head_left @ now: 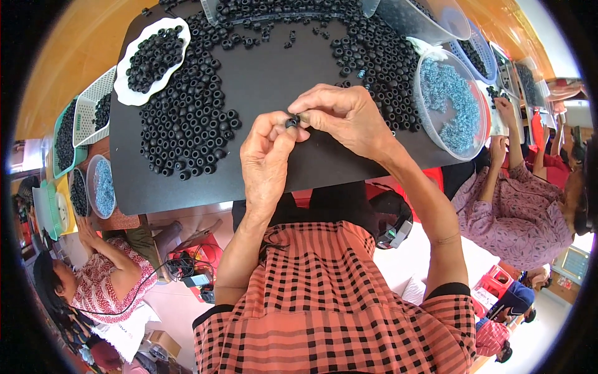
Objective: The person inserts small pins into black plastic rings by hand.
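A small black ring-shaped plastic part (291,123) is pinched between the thumb and fingers of my left hand (266,157), just above the dark table (280,68). My right hand (351,118) is closed at the fingertips, right against the top of that part. Whatever lies between the right fingertips is hidden. Loose black parts (187,118) of the same kind spread over the table to the left, and another heap (380,71) lies to the right. Small blue coil springs (450,93) fill a clear round tub beside the right heap.
A white scalloped plate (129,95) of black parts stands at the far left. Clear bins (430,22) sit along the far side. Baskets (93,103) and a tub of blue springs (103,187) stand beyond the left edge. Other people work on both sides.
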A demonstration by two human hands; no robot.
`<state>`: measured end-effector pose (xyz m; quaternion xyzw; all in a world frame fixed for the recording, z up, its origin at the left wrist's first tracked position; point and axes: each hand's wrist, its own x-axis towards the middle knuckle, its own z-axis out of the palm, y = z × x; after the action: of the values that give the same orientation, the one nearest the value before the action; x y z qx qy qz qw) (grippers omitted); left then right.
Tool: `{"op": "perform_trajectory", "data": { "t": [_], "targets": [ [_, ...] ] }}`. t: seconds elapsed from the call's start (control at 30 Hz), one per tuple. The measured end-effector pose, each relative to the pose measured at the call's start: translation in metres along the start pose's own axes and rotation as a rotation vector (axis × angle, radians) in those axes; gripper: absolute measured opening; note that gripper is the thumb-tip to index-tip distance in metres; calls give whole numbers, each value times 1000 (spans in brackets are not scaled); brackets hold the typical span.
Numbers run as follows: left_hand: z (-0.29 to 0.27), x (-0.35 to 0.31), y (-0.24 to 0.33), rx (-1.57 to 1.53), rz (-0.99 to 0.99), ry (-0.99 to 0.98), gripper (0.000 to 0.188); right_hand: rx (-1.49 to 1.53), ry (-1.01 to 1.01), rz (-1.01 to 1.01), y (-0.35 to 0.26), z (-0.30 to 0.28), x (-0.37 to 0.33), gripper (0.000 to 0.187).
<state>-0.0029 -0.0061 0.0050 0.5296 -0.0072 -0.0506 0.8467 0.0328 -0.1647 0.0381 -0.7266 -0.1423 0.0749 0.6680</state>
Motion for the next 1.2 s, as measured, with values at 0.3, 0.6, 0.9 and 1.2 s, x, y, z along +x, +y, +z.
{"op": "perform_trajectory", "data": {
  "t": [0.3,0.6,0.9,1.2],
  "targets": [
    [-3,0,-4,-40,9,-30,12,-42,-29,3,-3,2,-6,14],
    [-7,3,0,-218,-53,-114,16,-134,42,-182,-3,12,-5,16],
    [-9,4,-1,-282,-105,-95,17,-284,12,-285,-1,11,-7,30],
    [-11,5,-2,-313,-144,-108,14,-401,119,-391,11,22,-11,38]
  ]
}}
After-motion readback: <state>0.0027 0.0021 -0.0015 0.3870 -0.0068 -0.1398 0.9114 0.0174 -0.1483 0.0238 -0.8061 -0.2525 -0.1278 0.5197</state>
